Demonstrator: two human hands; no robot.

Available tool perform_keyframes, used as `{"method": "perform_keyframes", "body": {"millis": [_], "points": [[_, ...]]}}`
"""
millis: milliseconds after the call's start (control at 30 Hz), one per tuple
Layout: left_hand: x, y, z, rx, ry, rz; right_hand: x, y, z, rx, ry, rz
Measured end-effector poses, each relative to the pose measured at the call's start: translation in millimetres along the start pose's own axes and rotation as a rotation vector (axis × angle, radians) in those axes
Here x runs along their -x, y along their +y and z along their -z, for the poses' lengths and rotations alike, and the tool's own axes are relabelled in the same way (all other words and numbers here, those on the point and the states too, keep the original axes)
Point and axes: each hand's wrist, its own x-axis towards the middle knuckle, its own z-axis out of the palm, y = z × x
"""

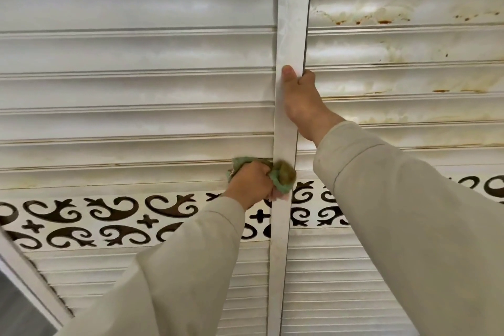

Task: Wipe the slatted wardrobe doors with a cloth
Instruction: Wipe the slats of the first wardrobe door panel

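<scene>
Cloth (275, 176) bunched tight in left hand (252, 184), pressed to lowest wide slat (136, 172) beside stile (289, 117). Right hand (300, 101) curled round stile edge, steadying door. Risk: dirty wad smearing grime along slat; rust stains (381, 21) on right door likely resisting a light pass.

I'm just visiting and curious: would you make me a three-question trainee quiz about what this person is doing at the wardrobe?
1. True or false: the left hand grips a green cloth.
2. What does the right hand hold: (a) the vertical door stile, (b) a spray bottle, (c) nothing?
3. Which side's slats show brownish stains, left or right of the stile?

Key: 1 true; 2 a; 3 the right slats.
</scene>
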Motion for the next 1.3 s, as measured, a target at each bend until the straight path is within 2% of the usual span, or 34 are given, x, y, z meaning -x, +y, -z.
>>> {"method": "perform_keyframes", "body": {"millis": [133,267,333,400,567,633,733,833,933,1033,1200,1300], "points": [[1.1,9.4,8.3,0.084,0.016,0.02,0.4,4.3,-2.3,0.035,0.002,0.017],[-5.6,56.7,33.1,0.584,0.282,-0.059,-0.2,6.5,-4.1,0.033,0.043,0.034],[-7.3,72.7,43.1,0.663,0.298,-0.108,0.4,5.9,-4.6,0.029,0.043,0.019],[-7.3,65.7,40.9,0.597,0.276,-0.105,0.1,5.6,-3.6,0.016,0.046,0.013],[-2.3,21.1,21.3,0.163,0.147,-0.038,3.0,6.7,-9.1,-0.018,0.129,0.001],[-1.0,16.3,22.5,0.109,0.103,-0.03,5.2,11.5,-13.6,0.05,0.257,-0.046],[-1.0,4.8,28.0,-0.07,0.096,-0.044,19.0,18.9,-23.1,0.307,0.583,-0.096],[0.3,-17.9,40.1,-0.256,0.156,-0.041,40.4,18.9,-41.4,0.386,0.712,0.104],[4.1,-41.0,58.0,-0.33,0.178,-0.048,54.5,16.8,-71.7,0.276,0.524,0.371],[9.4,-63.9,81.5,-0.316,0.2,-0.045,62.0,12.9,-104.5,0.278,0.276,0.456],[23.9,-126.6,143.1,-0.407,0.194,-0.016,68.8,1.5,-172.1,0.337,0.055,0.581],[30.6,-160.1,179.0,-0.406,0.176,-0.007,70.1,-6.3,-217.8,0.37,-0.021,0.617]]}}
